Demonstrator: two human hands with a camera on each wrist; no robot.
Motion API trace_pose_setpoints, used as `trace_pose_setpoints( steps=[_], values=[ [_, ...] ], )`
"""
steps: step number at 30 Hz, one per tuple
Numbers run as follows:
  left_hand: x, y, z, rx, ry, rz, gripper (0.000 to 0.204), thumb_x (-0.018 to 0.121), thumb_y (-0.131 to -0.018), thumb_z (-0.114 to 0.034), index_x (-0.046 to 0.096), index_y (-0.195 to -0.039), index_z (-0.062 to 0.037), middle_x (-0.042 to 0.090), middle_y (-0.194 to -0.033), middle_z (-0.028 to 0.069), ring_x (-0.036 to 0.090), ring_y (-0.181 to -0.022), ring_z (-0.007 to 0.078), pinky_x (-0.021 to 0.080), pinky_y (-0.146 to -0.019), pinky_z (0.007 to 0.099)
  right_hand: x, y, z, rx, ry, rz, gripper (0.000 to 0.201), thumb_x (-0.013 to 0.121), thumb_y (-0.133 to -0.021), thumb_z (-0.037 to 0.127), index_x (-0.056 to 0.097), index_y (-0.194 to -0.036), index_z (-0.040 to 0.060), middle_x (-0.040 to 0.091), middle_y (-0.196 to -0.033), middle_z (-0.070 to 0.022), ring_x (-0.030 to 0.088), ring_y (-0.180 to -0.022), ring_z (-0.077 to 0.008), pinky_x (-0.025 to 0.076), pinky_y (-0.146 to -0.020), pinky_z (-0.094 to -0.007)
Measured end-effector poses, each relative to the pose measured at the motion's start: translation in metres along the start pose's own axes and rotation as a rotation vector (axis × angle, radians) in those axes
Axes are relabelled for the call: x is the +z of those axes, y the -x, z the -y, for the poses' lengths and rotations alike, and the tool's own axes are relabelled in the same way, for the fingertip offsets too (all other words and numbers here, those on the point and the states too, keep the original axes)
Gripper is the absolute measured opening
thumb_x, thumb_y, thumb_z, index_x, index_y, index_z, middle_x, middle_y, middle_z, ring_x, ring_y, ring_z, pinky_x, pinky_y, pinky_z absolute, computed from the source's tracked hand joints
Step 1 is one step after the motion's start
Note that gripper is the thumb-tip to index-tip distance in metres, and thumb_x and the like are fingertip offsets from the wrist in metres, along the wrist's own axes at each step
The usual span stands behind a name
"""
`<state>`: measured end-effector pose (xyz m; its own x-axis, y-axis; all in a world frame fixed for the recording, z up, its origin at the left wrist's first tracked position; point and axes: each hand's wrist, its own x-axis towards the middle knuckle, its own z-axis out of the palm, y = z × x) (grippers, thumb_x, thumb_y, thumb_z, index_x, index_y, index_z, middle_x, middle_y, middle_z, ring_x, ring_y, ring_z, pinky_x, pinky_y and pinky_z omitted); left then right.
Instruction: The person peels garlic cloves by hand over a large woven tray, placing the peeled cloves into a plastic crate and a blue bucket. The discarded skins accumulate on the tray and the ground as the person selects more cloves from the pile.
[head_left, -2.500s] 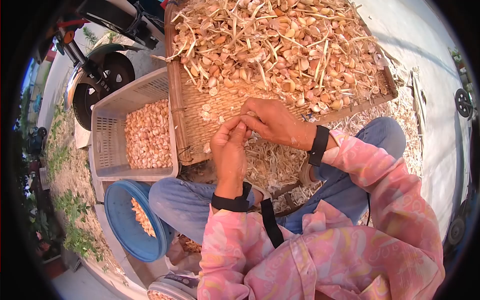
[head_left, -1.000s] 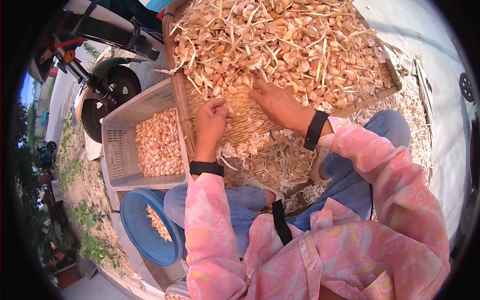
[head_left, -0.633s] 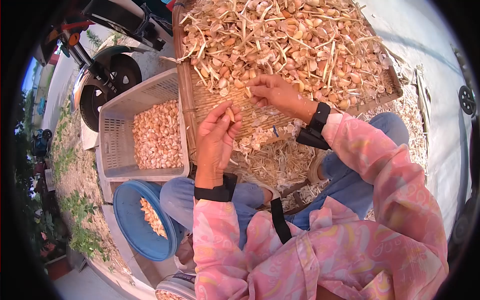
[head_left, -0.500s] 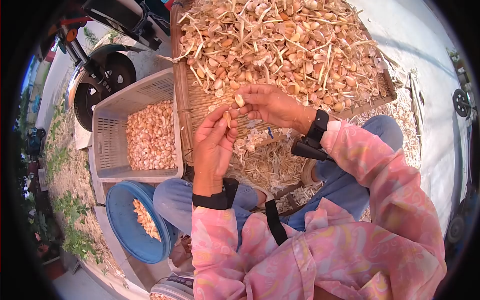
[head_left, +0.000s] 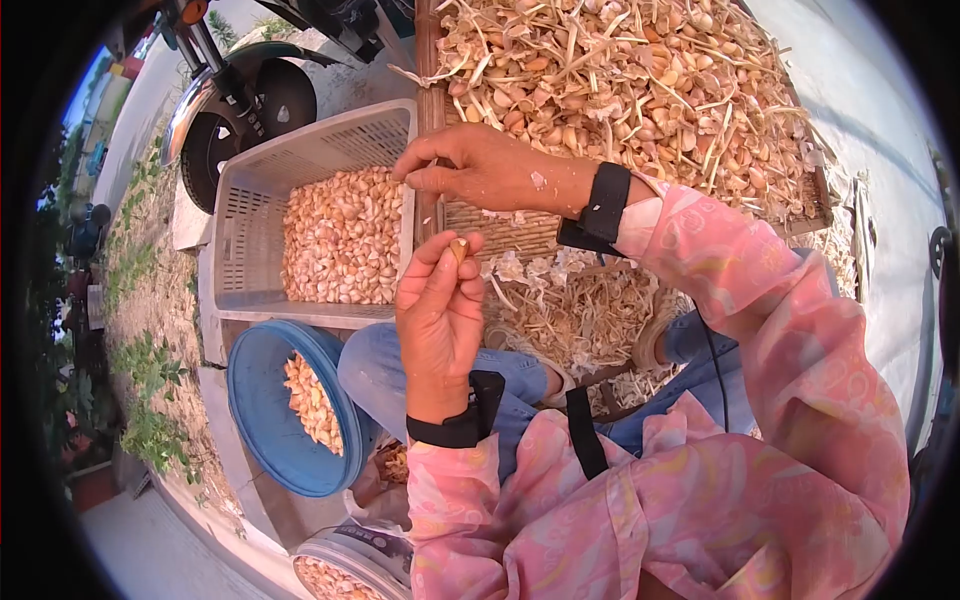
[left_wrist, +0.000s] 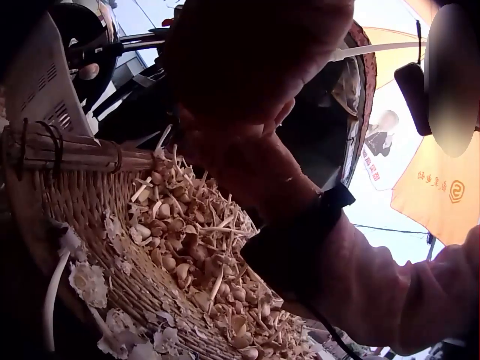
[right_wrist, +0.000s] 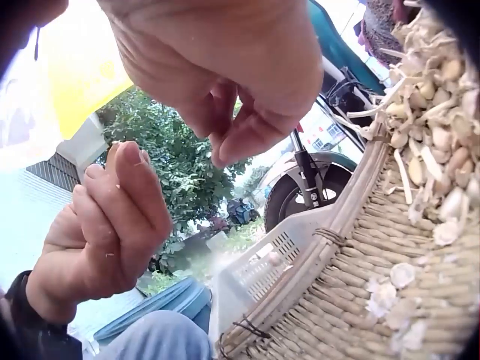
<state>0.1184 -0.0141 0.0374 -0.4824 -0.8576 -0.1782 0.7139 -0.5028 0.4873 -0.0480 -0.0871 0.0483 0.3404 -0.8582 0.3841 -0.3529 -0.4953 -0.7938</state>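
In the head view the left hand (head_left: 440, 325) is raised, palm up, and pinches a garlic clove (head_left: 459, 249) between thumb and fingertips. Just above it, the right hand (head_left: 490, 170) reaches left, with its fingertips over the near rim of the pale plastic crate (head_left: 243, 225). Its fingers are loosely bent with a gap at the thumb, and no clove shows in them in the right wrist view. Separated garlic cloves (head_left: 340, 240) fill the crate's bottom. Beyond the right wrist, unsorted cloves, dry stems and skins (head_left: 620, 90) are heaped on a woven tray (head_left: 515, 236).
A blue bucket (head_left: 262, 405) with peeled-looking cloves stands below the crate. Near it is a white tub (head_left: 372, 548) holding more cloves. Garlic skins and stalks (head_left: 580, 310) litter the ground between the person's legs. A scooter wheel (head_left: 285, 95) stands behind the crate.
The right hand has moved left from beside the left hand to the crate's rim, and the pale clove it pinched no longer shows there. The left hand keeps its clove. The head view has shifted.
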Motion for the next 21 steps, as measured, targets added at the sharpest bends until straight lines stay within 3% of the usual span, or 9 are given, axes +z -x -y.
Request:
trace_pose_setpoints(
  steps=[2, 3, 6, 10, 16, 19, 21],
  values=[
    [0.000, 0.000, -0.002, 0.050, -0.098, -0.074, 0.026, 0.051, -0.088, 0.002, 0.051, -0.113, 0.0056, 0.057, -0.103, 0.0175, 0.054, -0.080, 0.0130, 0.048, -0.067, 0.0194, -0.017, 0.027, 0.012, 0.082, -0.183, 0.064, 0.021, 0.056, -0.089, 0.014, 0.060, -0.104, 0.0009, 0.062, -0.092, -0.0073, 0.060, -0.081, -0.0155, 0.047, -0.070, -0.0279],
    [0.000, 0.001, -0.001, 0.070, -0.145, -0.113, 0.025, 0.052, -0.088, 0.001, 0.052, -0.112, 0.0060, 0.058, -0.101, 0.0164, 0.055, -0.079, 0.0123, 0.048, -0.066, 0.0190, -0.020, 0.044, 0.020, 0.029, -0.113, 0.043, 0.017, 0.059, -0.085, 0.010, 0.061, -0.099, 0.0011, 0.061, -0.082, -0.0101, 0.060, -0.076, -0.0213, 0.047, -0.066, -0.0305],
    [0.003, -0.001, 0.013, 0.088, -0.315, -0.157, 0.022, 0.055, -0.087, -0.001, 0.055, -0.108, 0.0062, 0.061, -0.094, 0.0121, 0.057, -0.075, 0.0106, 0.049, -0.065, 0.0187, -0.015, 0.079, 0.027, -0.044, 0.059, 0.025, 0.018, 0.059, -0.082, 0.012, 0.061, -0.098, 0.0028, 0.060, -0.080, -0.0141, 0.059, -0.075, -0.0323, 0.048, -0.065, -0.0361],
    [0.013, 0.002, 0.026, 0.113, -0.447, -0.196, 0.020, 0.056, -0.086, -0.001, 0.056, -0.105, 0.0063, 0.063, -0.089, 0.0094, 0.058, -0.072, 0.0100, 0.049, -0.064, 0.0187, -0.015, 0.093, 0.031, -0.084, 0.202, -0.044, 0.014, 0.057, -0.084, 0.014, 0.061, -0.092, 0.0044, 0.058, -0.077, -0.0129, 0.059, -0.071, -0.0330, 0.048, -0.062, -0.0393],
    [0.029, 0.001, 0.035, 0.120, -0.654, -0.193, 0.018, 0.059, -0.084, -0.002, 0.059, -0.100, 0.0051, 0.063, -0.082, 0.0064, 0.057, -0.067, 0.0086, 0.046, -0.063, 0.0189, -0.025, 0.107, 0.034, -0.114, 0.429, 0.022, 0.012, 0.060, -0.078, 0.008, 0.056, -0.088, 0.0025, 0.054, -0.076, -0.0119, 0.057, -0.065, -0.0315, 0.045, -0.054, -0.0396],
    [0.026, 0.002, 0.039, 0.109, -0.739, -0.178, 0.019, 0.059, -0.084, -0.002, 0.058, -0.102, 0.0056, 0.064, -0.084, 0.0079, 0.058, -0.067, 0.0088, 0.047, -0.063, 0.0181, -0.027, 0.111, 0.041, -0.029, 0.521, 0.066, 0.017, 0.057, -0.074, 0.017, 0.054, -0.073, 0.0009, 0.057, -0.075, -0.0152, 0.058, -0.066, -0.0343, 0.046, -0.056, -0.0418],
    [0.026, 0.000, 0.043, 0.098, -0.776, -0.180, 0.018, 0.060, -0.084, -0.003, 0.059, -0.101, 0.0045, 0.064, -0.083, 0.0071, 0.058, -0.066, 0.0086, 0.047, -0.063, 0.0178, -0.024, 0.113, 0.040, 0.051, 0.402, 0.024, 0.018, 0.057, -0.073, 0.017, 0.054, -0.072, 0.0001, 0.057, -0.072, -0.0169, 0.058, -0.065, -0.0351, 0.046, -0.056, -0.0427]
  ],
)
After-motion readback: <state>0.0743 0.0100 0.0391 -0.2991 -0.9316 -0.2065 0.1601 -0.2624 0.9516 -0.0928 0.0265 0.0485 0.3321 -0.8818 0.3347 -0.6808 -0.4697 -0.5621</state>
